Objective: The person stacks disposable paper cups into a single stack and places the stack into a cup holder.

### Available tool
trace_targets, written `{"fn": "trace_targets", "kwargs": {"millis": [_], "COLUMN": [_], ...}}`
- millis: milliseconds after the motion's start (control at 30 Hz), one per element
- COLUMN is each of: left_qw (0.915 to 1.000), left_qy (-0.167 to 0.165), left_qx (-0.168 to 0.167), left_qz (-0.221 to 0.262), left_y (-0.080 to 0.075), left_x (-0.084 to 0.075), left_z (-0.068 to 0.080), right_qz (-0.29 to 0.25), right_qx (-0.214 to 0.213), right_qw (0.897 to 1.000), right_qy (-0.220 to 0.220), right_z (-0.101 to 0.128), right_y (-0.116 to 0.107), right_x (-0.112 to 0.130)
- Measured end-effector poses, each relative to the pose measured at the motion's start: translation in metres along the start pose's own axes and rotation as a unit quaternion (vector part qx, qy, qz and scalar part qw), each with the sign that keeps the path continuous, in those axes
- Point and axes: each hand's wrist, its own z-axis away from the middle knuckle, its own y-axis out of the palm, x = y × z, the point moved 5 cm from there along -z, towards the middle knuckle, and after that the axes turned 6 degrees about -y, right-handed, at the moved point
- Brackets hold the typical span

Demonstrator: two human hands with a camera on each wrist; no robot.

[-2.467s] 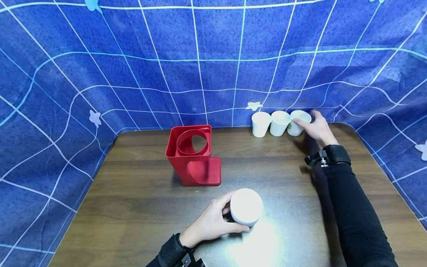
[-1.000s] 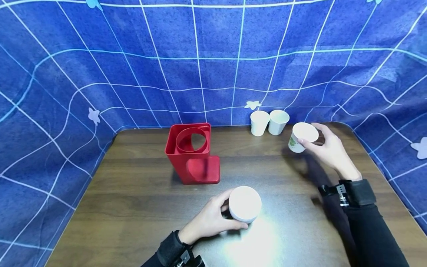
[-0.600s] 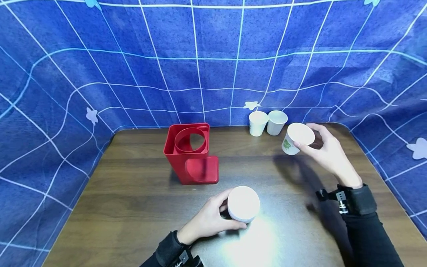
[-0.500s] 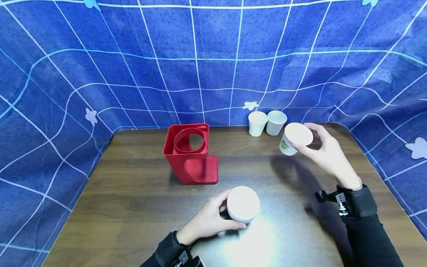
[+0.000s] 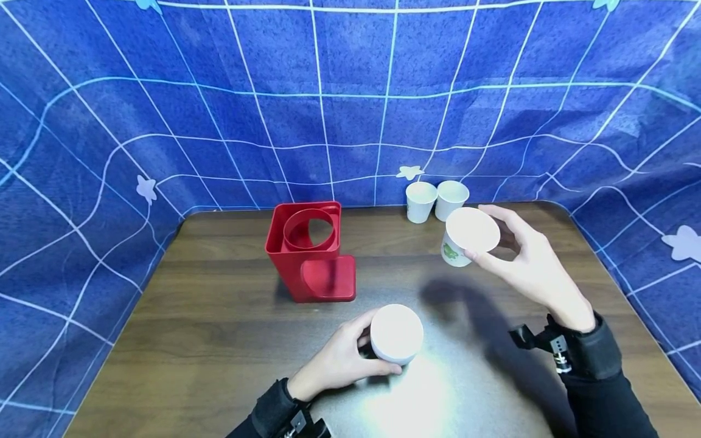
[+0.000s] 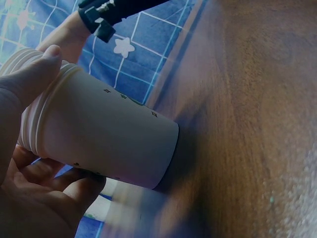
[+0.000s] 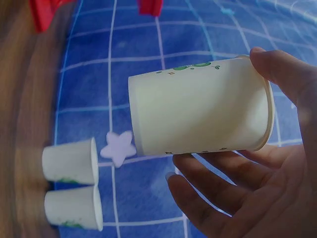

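Observation:
My left hand point(image 5: 350, 356) grips a stack of white paper cups point(image 5: 397, 333) near the front middle of the table. The left wrist view shows several nested rims on this stack point(image 6: 114, 124), with the thumb laid over them and fingers curled beneath. Held in the air at the right, a single paper cup point(image 5: 472, 230) with a green print is gripped by my right hand point(image 5: 528, 261). In the right wrist view, that cup point(image 7: 198, 109) lies between the thumb at its rim and the fingers along its side.
Two more paper cups point(image 5: 420, 202) stand side by side at the table's back edge, right of centre. A red plastic holder point(image 5: 298, 267) with a round ring on top and a flat foot stands left of centre. Blue patterned cloth point(image 5: 350, 121) borders the wooden table point(image 5: 191, 340).
My right hand has taken the rightmost cup of the back row, lifted it and brought it toward the front and left. The left hand keeps its hold on the stack.

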Motion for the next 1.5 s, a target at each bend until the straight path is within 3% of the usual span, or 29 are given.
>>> {"fn": "trace_targets", "kwargs": {"millis": [200, 600, 967, 1233, 1500], "left_qw": [0.9999, 0.9998, 0.9998, 0.9991, 0.9993], "left_qy": [0.011, 0.020, 0.017, 0.036, 0.024], "left_qx": [-0.004, 0.003, 0.004, 0.004, 0.009], "left_qz": [-0.009, 0.002, -0.001, -0.019, -0.028], "left_y": [0.000, 0.001, 0.001, 0.002, 0.001], "left_x": [0.000, -0.001, 0.000, -0.002, -0.002], "left_z": [0.000, 0.000, -0.001, -0.001, -0.001], "right_qz": [-0.003, -0.030, -0.071, -0.093, -0.095], "right_qx": [0.014, 0.059, 0.120, 0.158, 0.185], "right_qw": [0.999, 0.988, 0.980, 0.971, 0.966], "right_qy": [-0.029, -0.136, -0.140, -0.157, -0.156], "right_z": [0.007, 0.021, 0.031, 0.034, 0.038], "right_y": [0.004, 0.013, 0.031, 0.048, 0.060], "right_x": [0.020, 0.058, 0.074, 0.079, 0.078]}}
